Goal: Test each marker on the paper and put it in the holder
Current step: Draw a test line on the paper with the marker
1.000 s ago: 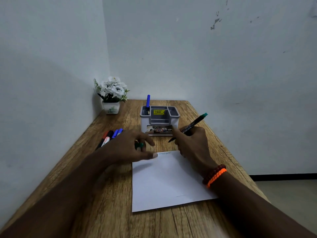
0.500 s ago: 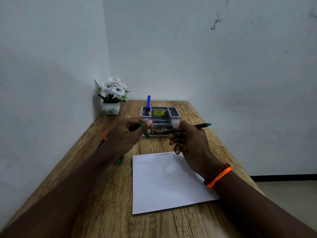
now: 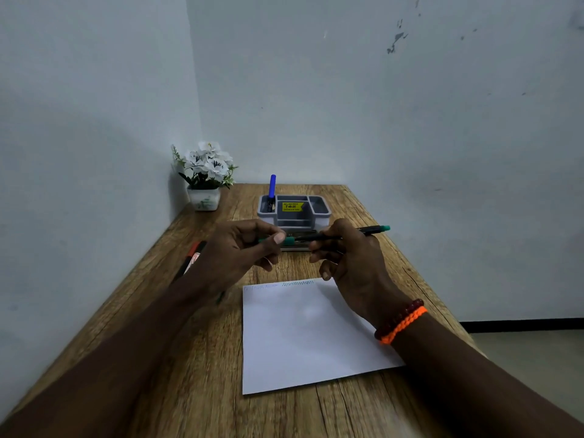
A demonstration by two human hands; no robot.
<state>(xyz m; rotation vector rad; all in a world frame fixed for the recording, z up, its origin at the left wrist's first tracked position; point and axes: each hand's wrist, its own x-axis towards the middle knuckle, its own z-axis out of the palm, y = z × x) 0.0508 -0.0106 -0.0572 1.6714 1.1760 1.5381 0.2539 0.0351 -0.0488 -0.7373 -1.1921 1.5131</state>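
Capping step, by the look of it. Best done slowly: cap kept square to the tip, pushed straight on until seated, then dropped into the grey holder (image 3: 294,213) at the far end of the table (image 3: 189,358). Paper (image 3: 303,333) near, zigzag along its far edge. Right hand (image 3: 350,257) curled round the green marker (image 3: 328,236), held level above the table. Left hand (image 3: 240,251) pinching the green cap (image 3: 287,241) at the tip.
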